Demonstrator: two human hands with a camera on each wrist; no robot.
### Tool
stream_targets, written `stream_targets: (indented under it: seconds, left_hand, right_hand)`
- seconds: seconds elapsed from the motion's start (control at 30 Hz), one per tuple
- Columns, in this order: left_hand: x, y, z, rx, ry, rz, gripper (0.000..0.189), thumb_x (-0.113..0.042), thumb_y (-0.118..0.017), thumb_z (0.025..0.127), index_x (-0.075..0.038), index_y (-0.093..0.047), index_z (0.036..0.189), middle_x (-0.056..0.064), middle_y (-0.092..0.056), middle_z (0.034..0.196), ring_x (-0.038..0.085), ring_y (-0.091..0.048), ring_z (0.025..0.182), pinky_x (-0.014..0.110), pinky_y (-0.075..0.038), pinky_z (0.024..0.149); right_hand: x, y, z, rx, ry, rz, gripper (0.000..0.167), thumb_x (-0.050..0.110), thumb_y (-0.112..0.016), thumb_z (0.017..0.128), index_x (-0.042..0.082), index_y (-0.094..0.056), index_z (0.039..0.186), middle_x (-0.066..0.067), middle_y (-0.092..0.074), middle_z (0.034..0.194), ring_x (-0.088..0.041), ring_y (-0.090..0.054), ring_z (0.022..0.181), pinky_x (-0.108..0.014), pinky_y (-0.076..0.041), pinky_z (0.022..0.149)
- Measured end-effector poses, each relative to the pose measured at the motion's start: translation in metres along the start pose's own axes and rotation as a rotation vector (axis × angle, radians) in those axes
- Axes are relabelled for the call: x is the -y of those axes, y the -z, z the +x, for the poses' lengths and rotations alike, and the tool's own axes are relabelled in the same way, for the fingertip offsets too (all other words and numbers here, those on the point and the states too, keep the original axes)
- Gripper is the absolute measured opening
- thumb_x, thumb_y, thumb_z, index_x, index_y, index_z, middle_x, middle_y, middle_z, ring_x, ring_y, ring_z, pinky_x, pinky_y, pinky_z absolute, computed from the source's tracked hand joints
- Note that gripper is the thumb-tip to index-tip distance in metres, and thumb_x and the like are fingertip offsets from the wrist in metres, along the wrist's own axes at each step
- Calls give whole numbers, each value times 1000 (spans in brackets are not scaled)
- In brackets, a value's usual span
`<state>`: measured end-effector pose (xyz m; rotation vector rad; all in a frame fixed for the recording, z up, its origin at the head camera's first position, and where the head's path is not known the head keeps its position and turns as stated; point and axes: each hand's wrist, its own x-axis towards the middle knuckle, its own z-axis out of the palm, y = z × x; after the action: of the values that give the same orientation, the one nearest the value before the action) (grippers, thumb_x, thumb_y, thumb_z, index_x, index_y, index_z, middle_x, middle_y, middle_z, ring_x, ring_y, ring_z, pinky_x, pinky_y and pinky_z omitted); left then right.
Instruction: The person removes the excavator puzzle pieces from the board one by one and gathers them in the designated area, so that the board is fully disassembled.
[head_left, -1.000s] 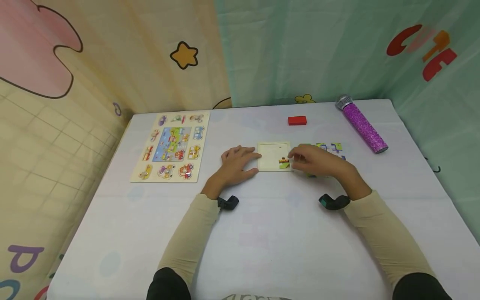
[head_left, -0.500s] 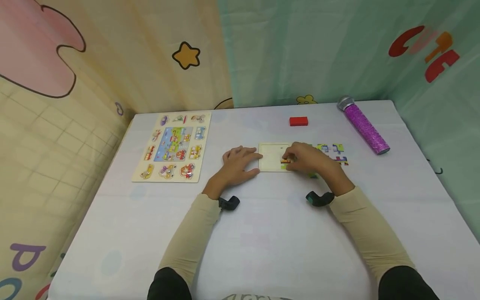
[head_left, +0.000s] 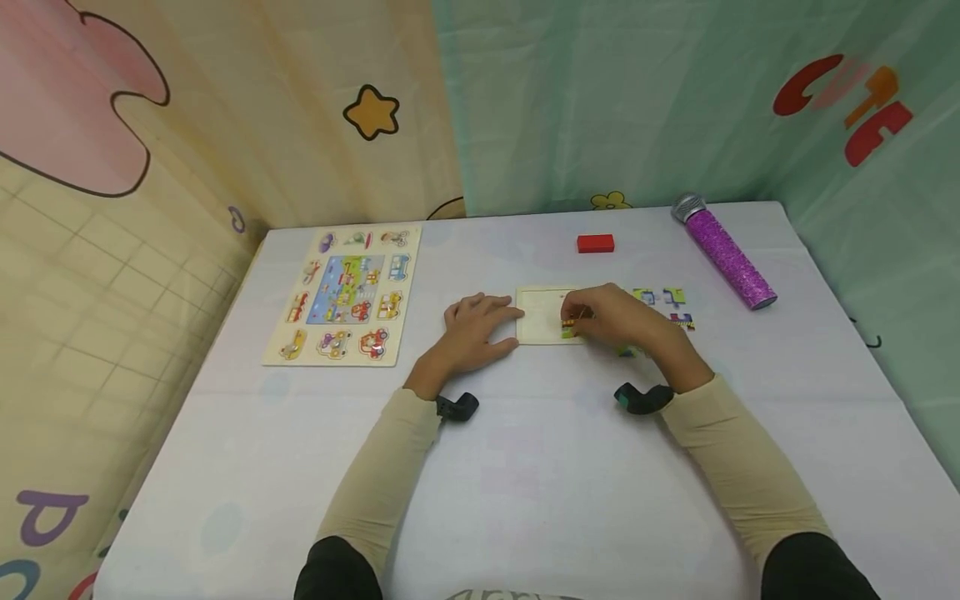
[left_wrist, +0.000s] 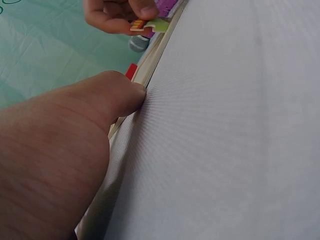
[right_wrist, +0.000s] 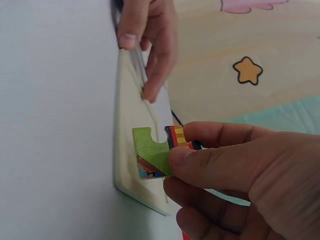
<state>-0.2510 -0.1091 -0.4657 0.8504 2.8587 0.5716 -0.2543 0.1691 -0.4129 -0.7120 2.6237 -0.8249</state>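
My right hand [head_left: 617,315] pinches a jigsaw piece [right_wrist: 152,154] between thumb and fingers. The piece is green, with a red and yellow striped part. It is held over the right part of a shallow cream puzzle tray [head_left: 537,317]. On the table left of the tray lies my left hand [head_left: 478,330], fingers spread. Its thumb and a fingertip touch the tray's edge, as the right wrist view shows. Loose jigsaw pieces [head_left: 673,297] lie beyond my right hand, which partly covers them.
A board with vehicle pictures [head_left: 402,329] lies at the left of the white table [head_left: 480,500]. Toward the back are a red block [head_left: 596,243] and a glittery purple microphone [head_left: 727,254]. Printed curtains [head_left: 585,92] hang behind the table.
My right hand has moved left over the tray and taken hold of the jigsaw piece that lay in its lower right corner. My left hand has stayed in place.
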Motion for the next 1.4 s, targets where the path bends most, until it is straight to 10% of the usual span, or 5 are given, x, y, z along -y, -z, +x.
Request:
stream_targets:
  seconds: [0.6, 1.4]
  left_hand:
    - [-1, -1, 2, -3, -7, 8, 50, -45, -60, 99, -31, -54, 147, -2, -38, 159, 36, -22, 146, 58, -14, 110]
    - [3, -3, -1, -4, 0, -16, 49, -44, -61, 99, -32, -54, 146, -3, -38, 159, 34, -21, 147, 58, -12, 110]
  right_hand:
    - [-79, 51, -112, -63, -207, 39, 8, 3, -71, 92, 4, -69, 100, -2, -68, 90, -22, -59, 85, -30, -49, 70]
    - [-87, 40, -111, -74, -315, 44, 8, 7, -70, 94, 3, -64, 89, -3, -62, 76, -22, -54, 72, -31, -45, 58]
